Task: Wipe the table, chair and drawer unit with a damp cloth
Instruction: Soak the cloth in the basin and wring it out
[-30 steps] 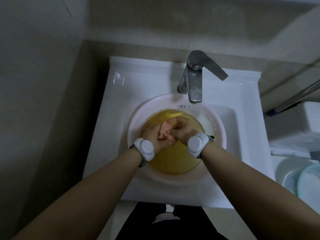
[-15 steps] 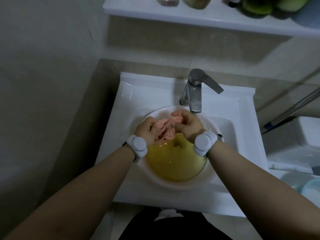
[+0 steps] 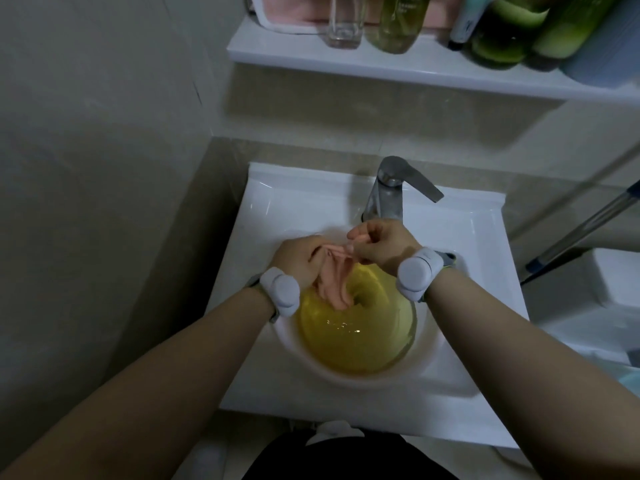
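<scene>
One pink cloth [image 3: 334, 289] hangs between two hands over one white basin [image 3: 429, 358] of yellowish water [image 3: 356, 341]. The left hand [image 3: 298, 259] grips the cloth's bunched top with curled fingers. The right hand [image 3: 381, 247], just beside it, pinches a thin edge of the same cloth between its fingertips. The cloth's folds drop below both hands, and its lower end meets the water. Each wrist carries one pale grey band device, two in all [image 3: 280, 291] [image 3: 417, 273]. One metal faucet [image 3: 391, 192] stands just beyond the right hand on the white sink [image 3: 277, 216]. Farther beyond, one shelf [image 3: 415, 69] bears what seem to be five bottles, though the top edge cuts them off.

A second ago both hands were down in the water with the cloth. Half a second ago they held it bunched just above the surface. Now the hands are higher and the cloth is drawn out longer.
</scene>
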